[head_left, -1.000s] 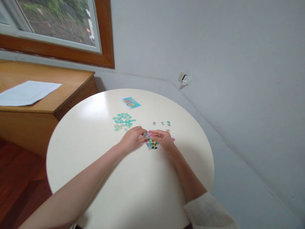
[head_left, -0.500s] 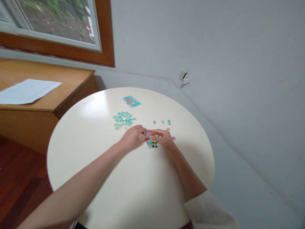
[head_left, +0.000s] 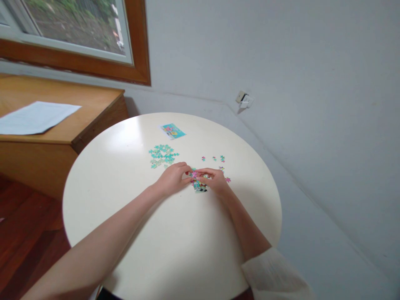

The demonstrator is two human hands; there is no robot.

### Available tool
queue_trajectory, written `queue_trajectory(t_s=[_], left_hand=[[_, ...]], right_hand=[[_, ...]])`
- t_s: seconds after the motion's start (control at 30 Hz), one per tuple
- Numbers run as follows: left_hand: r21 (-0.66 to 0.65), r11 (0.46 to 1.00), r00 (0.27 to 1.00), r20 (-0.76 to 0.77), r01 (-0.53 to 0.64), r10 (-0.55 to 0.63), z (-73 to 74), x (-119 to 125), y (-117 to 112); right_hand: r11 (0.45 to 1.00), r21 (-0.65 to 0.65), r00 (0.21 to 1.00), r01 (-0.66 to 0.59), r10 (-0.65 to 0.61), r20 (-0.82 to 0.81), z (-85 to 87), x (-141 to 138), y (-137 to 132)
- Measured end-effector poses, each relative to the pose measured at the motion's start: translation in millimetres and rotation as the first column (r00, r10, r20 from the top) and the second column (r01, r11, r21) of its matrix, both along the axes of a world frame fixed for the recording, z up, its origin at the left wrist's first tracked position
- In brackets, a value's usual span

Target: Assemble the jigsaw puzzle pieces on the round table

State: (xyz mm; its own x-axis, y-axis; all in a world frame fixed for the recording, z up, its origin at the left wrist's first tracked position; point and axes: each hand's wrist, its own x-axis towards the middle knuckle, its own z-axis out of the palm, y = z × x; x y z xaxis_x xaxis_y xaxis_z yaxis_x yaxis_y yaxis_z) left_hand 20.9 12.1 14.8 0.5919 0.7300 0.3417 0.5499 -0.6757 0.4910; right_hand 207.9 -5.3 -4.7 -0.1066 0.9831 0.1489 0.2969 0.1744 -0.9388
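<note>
Between my hands is a pink puzzle piece [head_left: 194,174], raised a little over a small joined patch of jigsaw puzzle [head_left: 200,186]. My left hand [head_left: 173,178] pinches the piece from the left with thumb and forefinger. From the other side my right hand [head_left: 215,181] grips it too, its fingertips meeting those of the left. The patch shows colourful cartoon figures and is partly covered by my fingers. A few loose pieces [head_left: 222,158] lie beyond my right hand, and another pink piece [head_left: 228,180] sits just right of it.
A spread of turquoise puzzle pieces [head_left: 162,155] lies beyond my left hand. Behind it is a picture card [head_left: 173,131]. The round white table [head_left: 103,200] stands near a wall with a socket [head_left: 243,100]. Paper [head_left: 37,118] rests on a wooden cabinet [head_left: 93,121] at left.
My hands keep nearly the same pose around the pink piece. The whole view has shifted slightly as my head moved.
</note>
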Motion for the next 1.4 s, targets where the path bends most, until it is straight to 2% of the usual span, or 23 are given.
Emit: queue_trajectory(t_s=[0.27, 0.5, 1.13, 1.4], left_hand=[[-0.022, 1.000, 0.999, -0.039, -0.021, 0.020, 1.4, -0.4, -0.4], [-0.063, 0.997, 0.993, -0.113, -0.033, 0.026, 2.9, -0.8, -0.2], [-0.089, 0.996, 0.956, -0.292, -0.025, -0.002, 8.9, 0.5, -4.9], [-0.098, 0.995, 0.943, -0.334, -0.028, -0.006, 9.6, 1.2, -5.3]], right_hand=[[0.997, 0.061, 0.994, 0.053, -0.058, 0.091, -4.5, 2.4, 2.7], [0.995, 0.071, 0.991, 0.073, -0.081, 0.108, -5.5, 3.2, 3.7], [0.991, 0.109, 0.980, 0.082, -0.100, 0.171, -4.3, 1.8, 1.8], [0.992, 0.121, 0.975, 0.046, -0.071, 0.211, -5.7, 3.4, 2.6]])
